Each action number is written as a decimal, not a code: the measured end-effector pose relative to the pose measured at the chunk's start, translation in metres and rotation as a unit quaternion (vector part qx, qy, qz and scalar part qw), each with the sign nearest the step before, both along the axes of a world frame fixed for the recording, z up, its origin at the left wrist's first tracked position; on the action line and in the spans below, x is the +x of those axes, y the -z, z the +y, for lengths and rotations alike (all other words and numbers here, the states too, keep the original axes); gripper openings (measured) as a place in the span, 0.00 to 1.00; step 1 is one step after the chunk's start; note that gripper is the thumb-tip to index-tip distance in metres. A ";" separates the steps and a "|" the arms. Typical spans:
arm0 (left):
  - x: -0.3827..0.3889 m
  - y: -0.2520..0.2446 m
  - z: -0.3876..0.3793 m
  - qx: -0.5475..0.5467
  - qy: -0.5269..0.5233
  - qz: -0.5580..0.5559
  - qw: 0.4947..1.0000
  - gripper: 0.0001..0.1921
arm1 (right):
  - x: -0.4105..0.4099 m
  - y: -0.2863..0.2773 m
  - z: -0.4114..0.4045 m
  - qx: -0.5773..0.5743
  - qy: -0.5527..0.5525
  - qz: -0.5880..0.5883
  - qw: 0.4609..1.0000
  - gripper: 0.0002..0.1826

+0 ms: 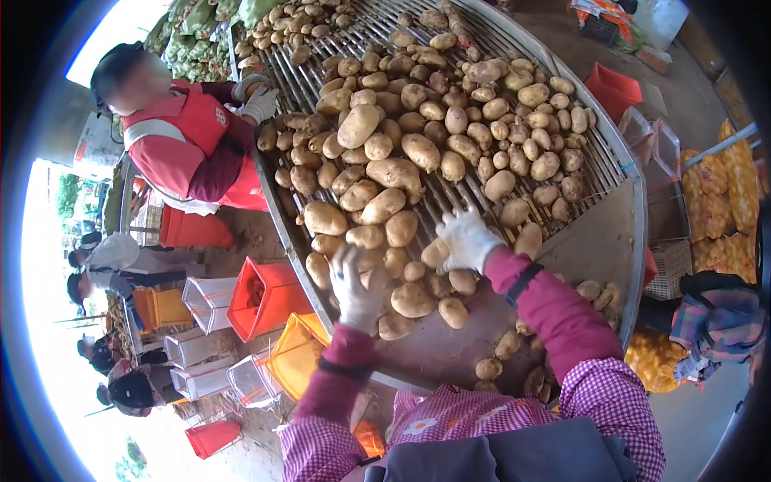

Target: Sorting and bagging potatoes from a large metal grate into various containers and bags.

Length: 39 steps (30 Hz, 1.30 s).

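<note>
Many loose potatoes [393,181] are spread over a slatted metal sorting table [461,202] in front of me. My left hand [358,286], in a pale work glove, is over the near left of the pile with its fingers apart, beside several potatoes. Farther right, my right hand [468,241], also gloved, reaches over the slats. A tan potato [435,253] lies against its thumb side; whether the fingers grip it is unclear. Below both hands, a few potatoes [412,300] lie by the smooth metal chute [433,343].
A co-worker [193,132] in red stands at the table's left side, gloved hands at its edge. Red bins [265,298] and a yellow bin [298,352] stand left. At the right are net sacks [723,205] and another person [717,319]. A raised metal rim [632,241] bounds the table.
</note>
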<state>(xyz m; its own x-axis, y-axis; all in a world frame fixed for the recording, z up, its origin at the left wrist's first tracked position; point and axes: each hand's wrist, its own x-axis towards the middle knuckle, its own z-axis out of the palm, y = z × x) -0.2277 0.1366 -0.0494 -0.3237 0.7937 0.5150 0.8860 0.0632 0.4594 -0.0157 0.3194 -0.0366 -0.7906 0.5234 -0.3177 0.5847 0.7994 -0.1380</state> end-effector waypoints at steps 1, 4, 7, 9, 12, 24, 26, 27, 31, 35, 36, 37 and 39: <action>-0.018 -0.001 0.039 0.033 0.025 -0.004 0.999 0.29 | 0.013 0.003 -0.005 -0.035 0.029 0.024 0.999 0.42; -0.062 -0.002 0.154 0.075 0.041 0.044 0.995 0.35 | 0.055 0.020 -0.003 -0.143 0.141 0.197 0.960 0.44; -0.093 -0.002 0.251 0.025 -0.005 0.058 0.998 0.39 | 0.099 0.033 -0.007 -0.205 0.272 0.298 0.892 0.44; -0.107 -0.001 0.295 -0.086 -0.041 -0.014 0.995 0.46 | 0.131 0.031 -0.008 -0.322 0.353 0.361 0.801 0.41; -0.113 0.009 0.314 -0.184 -0.145 0.055 0.971 0.50 | 0.188 0.023 -0.040 -0.546 0.407 0.597 0.424 0.34; -0.101 0.021 0.221 -0.244 0.037 -0.226 0.942 0.30 | 0.397 0.068 -0.148 -0.355 0.367 0.860 -0.001 0.26; -0.079 0.018 0.185 -0.233 0.027 -0.411 0.881 0.29 | 0.453 0.080 -0.166 -0.269 0.405 0.872 -0.052 0.25; -0.068 0.015 0.161 -0.202 0.070 -0.499 0.840 0.28 | 0.482 0.082 -0.180 -0.259 0.373 0.889 -0.059 0.28; -0.021 -0.005 0.111 -0.150 -0.022 -0.732 0.664 0.36 | 0.580 0.081 -0.222 -0.136 0.440 0.885 -0.071 0.37; 0.067 -0.006 0.075 -0.148 0.128 -0.817 0.542 0.37 | 0.648 0.094 -0.235 -0.044 0.544 0.836 -0.056 0.29; 0.095 -0.007 0.069 -0.123 0.152 -0.783 0.591 0.36 | 0.665 0.101 -0.236 -0.030 0.567 0.821 -0.056 0.27; 0.126 -0.011 0.062 -0.102 0.172 -0.751 0.630 0.36 | 0.679 0.110 -0.235 -0.019 0.595 0.802 -0.045 0.26; 0.178 -0.035 0.048 -0.248 0.213 -0.656 0.680 0.35 | 0.706 0.126 -0.241 0.072 0.712 0.695 0.064 0.25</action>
<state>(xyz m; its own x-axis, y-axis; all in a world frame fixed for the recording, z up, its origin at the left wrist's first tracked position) -0.0496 0.1850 -0.0146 0.0675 0.9301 -0.3612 -0.2789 0.3651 0.8882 0.6906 0.0779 -0.1628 0.8800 0.2977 -0.3701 -0.4198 0.1231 -0.8992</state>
